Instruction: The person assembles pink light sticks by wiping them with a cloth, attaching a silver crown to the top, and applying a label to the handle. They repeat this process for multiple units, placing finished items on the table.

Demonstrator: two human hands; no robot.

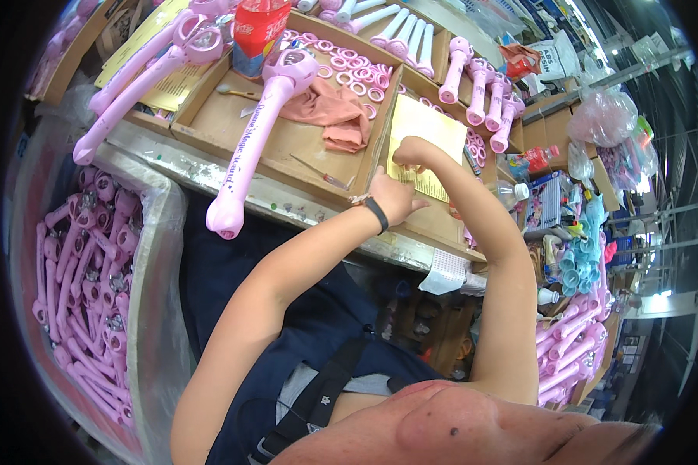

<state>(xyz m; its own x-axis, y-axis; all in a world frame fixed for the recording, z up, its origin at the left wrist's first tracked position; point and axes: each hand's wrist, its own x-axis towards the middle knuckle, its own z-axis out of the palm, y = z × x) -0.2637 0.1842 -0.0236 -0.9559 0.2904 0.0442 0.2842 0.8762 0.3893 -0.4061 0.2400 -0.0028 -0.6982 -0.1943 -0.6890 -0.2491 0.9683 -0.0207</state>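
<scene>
Both of my hands rest on a yellow sheet of stickers point(426, 132) lying in a shallow cardboard tray. My right hand point(412, 151) curls over the sheet with its fingertips pinching at the paper's left part. My left hand point(393, 195), with a black band on the wrist, presses on the sheet's lower left edge. A long pink toy wand point(257, 132) lies slanted over the cardboard tray point(209, 124) to the left, its end hanging past the table edge.
Small pink rings point(357, 71) and a pink cloth point(329, 112) lie in the left tray. More pink wands point(481, 89) stand at the back. A bag-lined bin point(85, 287) of pink wands sits at my left, another pile point(570, 353) at my right.
</scene>
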